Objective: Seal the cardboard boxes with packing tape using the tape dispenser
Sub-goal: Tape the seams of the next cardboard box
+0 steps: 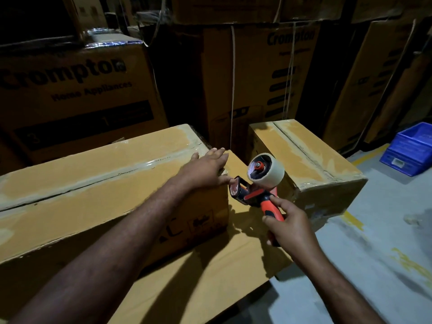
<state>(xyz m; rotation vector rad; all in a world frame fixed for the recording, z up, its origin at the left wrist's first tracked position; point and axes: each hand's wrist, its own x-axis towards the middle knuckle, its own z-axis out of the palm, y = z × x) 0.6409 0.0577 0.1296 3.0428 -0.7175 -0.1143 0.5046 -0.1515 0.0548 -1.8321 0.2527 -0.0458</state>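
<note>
A long cardboard box (98,183) lies across the left of the view, with clear tape along its top seam. My left hand (205,167) lies flat on the box's right end, fingers straight, thumb near the corner. My right hand (288,223) grips the red and black handle of the tape dispenser (259,183). The dispenser carries a roll of pale tape, and its front end sits just off the box's right corner beside my left thumb. A smaller taped box (311,164) stands to the right behind the dispenser.
The long box rests on a flat cardboard sheet or lower box (210,265). Tall stacked printed cartons (261,73) wall off the back. A blue plastic crate (411,148) sits at the far right on the grey floor (374,253) with yellow lines.
</note>
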